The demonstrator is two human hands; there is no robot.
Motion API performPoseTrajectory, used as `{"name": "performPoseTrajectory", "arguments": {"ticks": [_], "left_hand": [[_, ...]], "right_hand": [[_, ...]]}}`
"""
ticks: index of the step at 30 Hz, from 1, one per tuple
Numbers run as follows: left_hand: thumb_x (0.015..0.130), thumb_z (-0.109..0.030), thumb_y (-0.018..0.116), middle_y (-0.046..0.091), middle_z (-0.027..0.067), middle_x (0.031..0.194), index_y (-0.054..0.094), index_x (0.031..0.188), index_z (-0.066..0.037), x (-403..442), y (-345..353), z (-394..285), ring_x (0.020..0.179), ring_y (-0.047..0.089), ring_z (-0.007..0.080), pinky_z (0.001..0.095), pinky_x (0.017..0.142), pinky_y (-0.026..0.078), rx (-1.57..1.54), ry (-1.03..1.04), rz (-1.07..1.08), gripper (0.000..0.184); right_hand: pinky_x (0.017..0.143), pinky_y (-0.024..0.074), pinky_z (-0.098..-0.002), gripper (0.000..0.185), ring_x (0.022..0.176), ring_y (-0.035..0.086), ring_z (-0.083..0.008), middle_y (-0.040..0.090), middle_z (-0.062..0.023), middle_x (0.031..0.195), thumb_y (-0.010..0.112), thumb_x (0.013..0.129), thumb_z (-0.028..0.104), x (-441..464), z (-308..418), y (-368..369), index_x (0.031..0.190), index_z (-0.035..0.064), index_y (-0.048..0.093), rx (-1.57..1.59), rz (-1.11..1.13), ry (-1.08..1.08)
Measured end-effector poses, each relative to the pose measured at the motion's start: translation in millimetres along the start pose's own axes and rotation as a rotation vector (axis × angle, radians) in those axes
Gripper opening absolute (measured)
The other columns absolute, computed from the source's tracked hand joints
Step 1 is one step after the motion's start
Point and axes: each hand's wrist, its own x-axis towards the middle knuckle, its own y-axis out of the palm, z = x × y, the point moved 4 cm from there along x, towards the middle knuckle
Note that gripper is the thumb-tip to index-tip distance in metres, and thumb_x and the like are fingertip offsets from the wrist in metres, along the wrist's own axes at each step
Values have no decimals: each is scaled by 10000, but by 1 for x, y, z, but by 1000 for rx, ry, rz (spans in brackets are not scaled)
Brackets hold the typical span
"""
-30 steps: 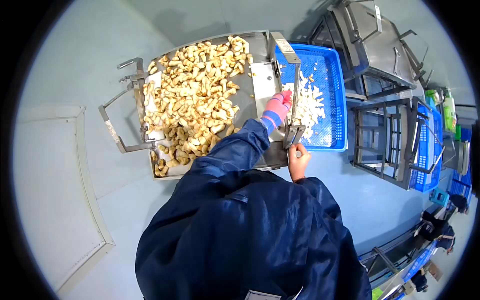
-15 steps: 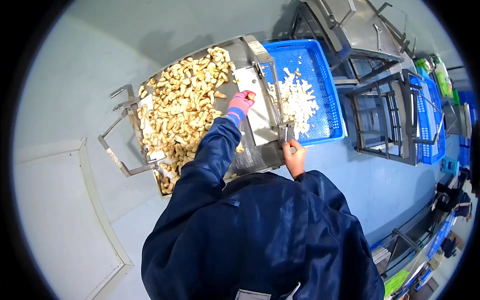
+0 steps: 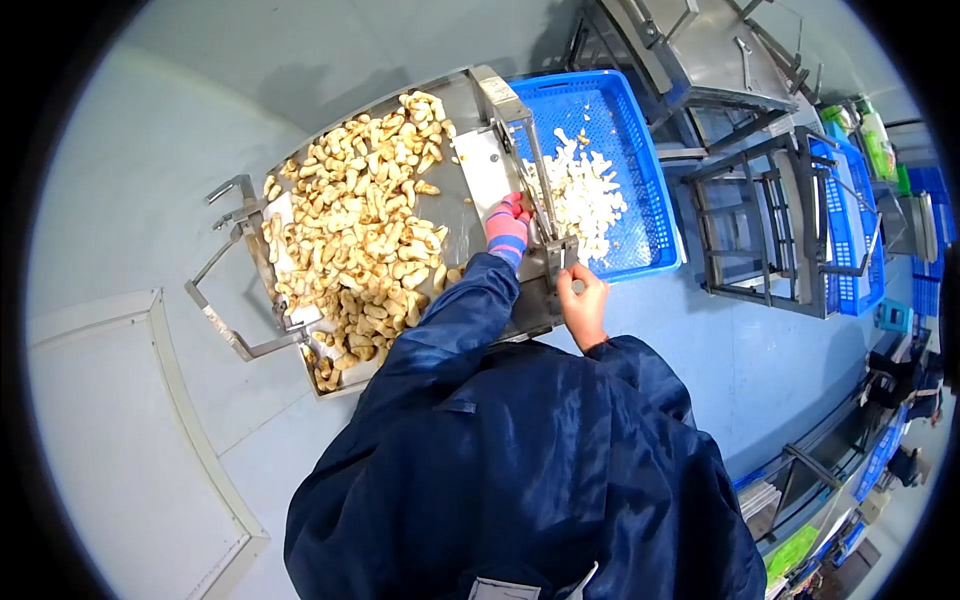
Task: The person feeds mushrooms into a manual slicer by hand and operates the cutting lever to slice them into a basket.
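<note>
My left hand (image 3: 508, 225), in a pink and blue striped glove, is closed on a mushroom at the white board (image 3: 485, 165), close beside the hinged metal cutter (image 3: 541, 165). The fingers mostly hide the piece. My bare right hand (image 3: 584, 305) is wrapped round the cutter's handle at its near end. Left of the board, a big pile of cream and brown mushrooms (image 3: 360, 210) covers the steel table (image 3: 458, 215). Small white cut pieces (image 3: 585, 195) lie in the blue basket (image 3: 648, 190) just beyond the cutter.
A second metal frame (image 3: 215, 290) juts out from the table's left side. Steel stands (image 3: 745, 220) and another blue basket (image 3: 850, 220) are at the right. A wrench (image 3: 744, 62) lies on a steel table top at the upper right. People are at the far right.
My left hand has moved right and toward me along the board, closer to the cutter. My right hand stays at the handle, its grip slightly shifted. The view has shifted slightly.
</note>
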Motion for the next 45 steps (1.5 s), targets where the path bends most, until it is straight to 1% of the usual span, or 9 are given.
{"name": "performPoseTrajectory", "arguments": {"ticks": [7,10,14,19,23,28,32,35,45], "left_hand": [[763,61,572,623,68,855,549,1131,-56,-7,-3,-1,762,572,131,243,705,468,-74,-7,19,387],[766,29,574,629,80,840,556,1125,-90,-6,-1,5,750,591,171,286,706,477,-137,70,9,378],[763,28,576,629,84,835,535,1153,-98,-8,-2,2,737,596,179,291,695,480,-45,20,9,412],[762,19,568,633,82,803,545,1101,-66,-10,-3,-6,734,605,187,295,694,482,-73,54,-7,350],[751,15,580,627,68,785,544,1102,-68,-5,-3,-2,717,595,169,281,685,481,-5,-2,46,362],[751,5,581,637,75,786,552,1103,-79,-6,0,-5,735,602,168,285,690,481,-48,36,50,363],[758,-31,592,645,98,810,554,1101,-75,-3,-1,-3,751,612,198,304,710,480,35,-16,64,347],[759,-33,595,646,99,814,555,1096,-67,-7,-4,-15,743,612,208,302,706,479,194,46,-8,342],[763,32,481,635,100,886,543,1109,-20,31,21,55,748,601,175,285,660,485,-139,-26,61,356]], "right_hand": [[462,391,-371,216,476,502,-355,483,-196,536,582,779,146,-11,-16,5,635,-3,516,56,-44,-5],[480,399,-380,217,490,536,-331,497,-196,550,597,772,164,5,22,-8,648,-3,534,-21,83,164],[482,405,-382,235,511,538,-365,502,-193,556,603,772,176,-19,-44,12,643,-3,524,94,-13,27],[484,409,-370,202,540,559,-359,519,-205,584,593,774,149,3,22,-7,650,0,537,-16,19,96],[483,406,-361,159,511,560,-307,519,-202,575,593,764,132,-21,-52,14,684,-2,567,71,-4,12],[482,413,-376,202,525,560,-342,519,-204,576,594,761,154,2,20,-6,643,0,539,-12,6,121],[475,410,-375,231,517,551,-357,516,-201,573,604,769,169,-19,-45,12,632,0,530,31,-18,37],[477,407,-380,209,526,550,-357,515,-203,574,593,768,157,-4,-1,0,638,4,533,13,-60,14],[464,380,-376,193,481,503,-350,492,-188,544,588,767,137,-19,-35,9,639,5,529,56,-5,71]]}}
